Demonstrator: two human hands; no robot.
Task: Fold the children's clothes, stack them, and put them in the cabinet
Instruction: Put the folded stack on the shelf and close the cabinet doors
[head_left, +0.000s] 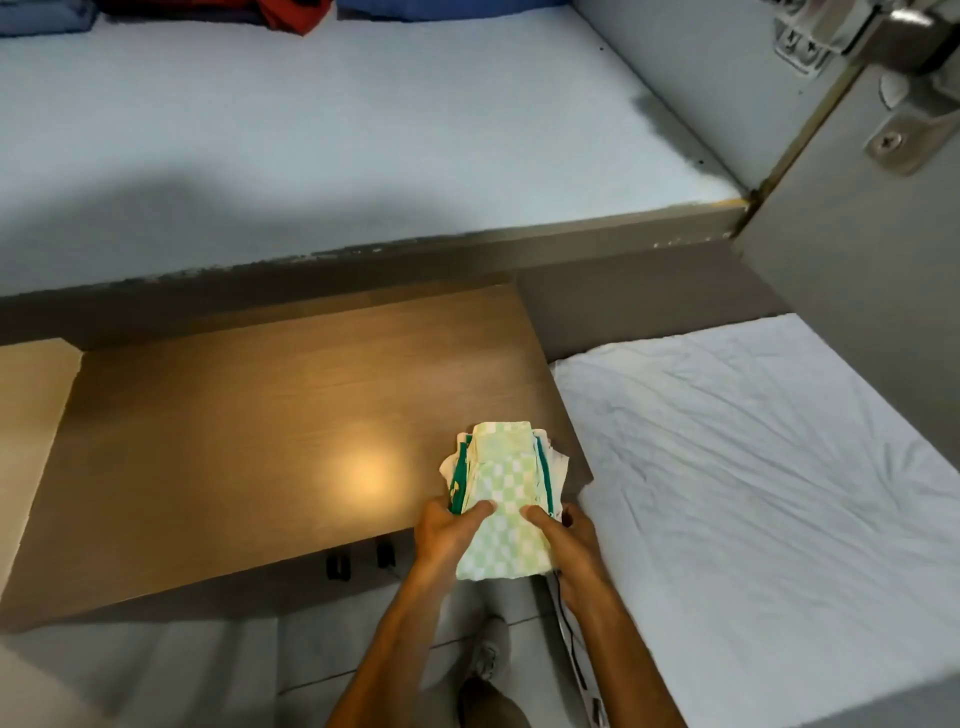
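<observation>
A small stack of folded children's clothes fills the space between my two hands; its top piece is a light green and white checked cloth, with green and white pieces under it. My left hand grips the stack's left side, thumb on top. My right hand grips its right side the same way. The stack is over the front right corner of a brown wooden table, partly past its front edge. In front of me, the open cabinet has a pale blue shelf.
At the back of the cabinet shelf lie red and blue folded clothes. The cabinet door with metal hinges stands open at the upper right. A bed with a white sheet is on the right. Tiled floor lies below.
</observation>
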